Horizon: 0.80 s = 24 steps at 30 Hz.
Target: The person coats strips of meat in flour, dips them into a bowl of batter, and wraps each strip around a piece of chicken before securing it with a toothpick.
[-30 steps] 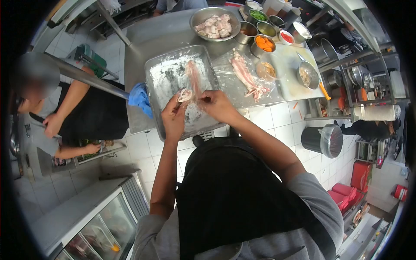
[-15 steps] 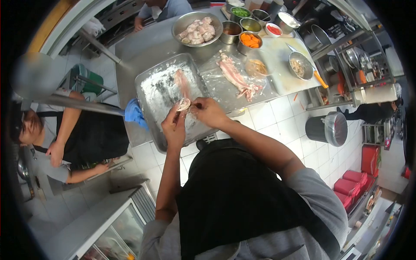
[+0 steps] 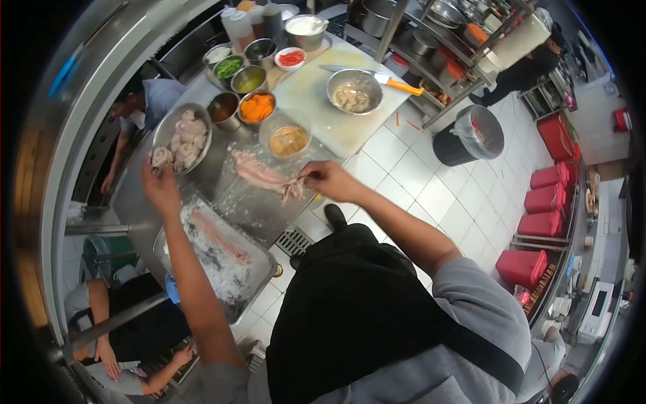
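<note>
My left hand (image 3: 161, 192) reaches to the near rim of a metal bowl (image 3: 159, 143) filled with pale raw meat pieces. Its fingertips are closed on a small rolled piece of raw meat (image 3: 161, 157). My right hand (image 3: 331, 180) pinches at the near end of a stack of long raw meat strips (image 3: 259, 174) lying on plastic film. Below my left forearm, a single meat strip (image 3: 219, 234) lies in a metal tray (image 3: 254, 296) dusted with white powder.
Beside the strips stands a clear tub of tan contents (image 3: 289, 140). Cups of orange pieces (image 3: 257, 108), green bits (image 3: 229, 67) and sauces stand behind. A cutting board (image 3: 316, 124) carries a metal bowl (image 3: 354, 92) and an orange-handled knife (image 3: 400, 86). Other people stand nearby.
My left hand has carried the meat roll from over the tray to the bowl. My right hand has moved right to the stacked strips. The view has turned.
</note>
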Available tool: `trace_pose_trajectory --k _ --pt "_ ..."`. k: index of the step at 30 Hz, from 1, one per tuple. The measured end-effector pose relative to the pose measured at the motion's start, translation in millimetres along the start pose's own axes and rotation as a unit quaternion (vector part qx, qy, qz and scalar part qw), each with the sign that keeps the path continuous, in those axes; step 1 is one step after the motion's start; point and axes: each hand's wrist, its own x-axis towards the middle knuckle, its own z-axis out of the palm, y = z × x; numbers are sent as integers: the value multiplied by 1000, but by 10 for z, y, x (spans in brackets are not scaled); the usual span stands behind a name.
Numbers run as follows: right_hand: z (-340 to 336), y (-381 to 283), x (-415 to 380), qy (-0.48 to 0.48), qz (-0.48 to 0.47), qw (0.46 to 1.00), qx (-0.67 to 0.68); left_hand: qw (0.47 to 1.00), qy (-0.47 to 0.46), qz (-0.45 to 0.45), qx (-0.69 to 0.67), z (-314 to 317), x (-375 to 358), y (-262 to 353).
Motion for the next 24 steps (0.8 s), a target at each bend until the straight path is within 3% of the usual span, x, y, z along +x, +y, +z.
trace_pose_trajectory --k 2,4,6,8,10,11,13,14,15,16,17,19,21,24 --pt "-494 -27 -75 39 3 999 6 999 -26 33 22 245 90 -47" --pt "-996 -35 -90 93 -17 995 -33 982 -61 38 173 469 128 113" --pt "-1544 47 -47 146 -13 983 -113 971 -99 10 217 733 -5 562" --pt "-1771 25 73 162 -10 973 -163 978 -89 51 180 906 -232 515" --pt "-1904 -182 165 157 -7 983 -99 994 -86 -58 43 955 -415 693" --pt "-1900 -199 213 144 12 989 -30 993 -79 -72 57 941 -532 727" --pt "-1758 -192 313 100 20 995 -16 986 -106 -129 -1 921 -766 730" --pt "-1609 -155 364 43 -40 998 -22 986 -98 -138 8 909 -900 700" --pt "-1450 -118 386 -11 -100 995 -25 979 -151 -134 35 906 -1048 667" --pt "-1253 -56 402 -65 -80 994 -25 968 -207 -128 61 935 -1191 640" --pt "-1042 -24 403 -118 -62 991 -25 970 -197 -122 68 1024 -1356 625" --pt "-645 -173 369 -180 -46 967 -172 974 -172 -113 90 1042 -1565 754" --pt "-301 -194 357 -206 -88 956 -189 976 -142 -117 116 853 -1659 853" --pt "-46 -237 369 -236 -96 957 -136 973 -17 -212 94 447 -1897 891"
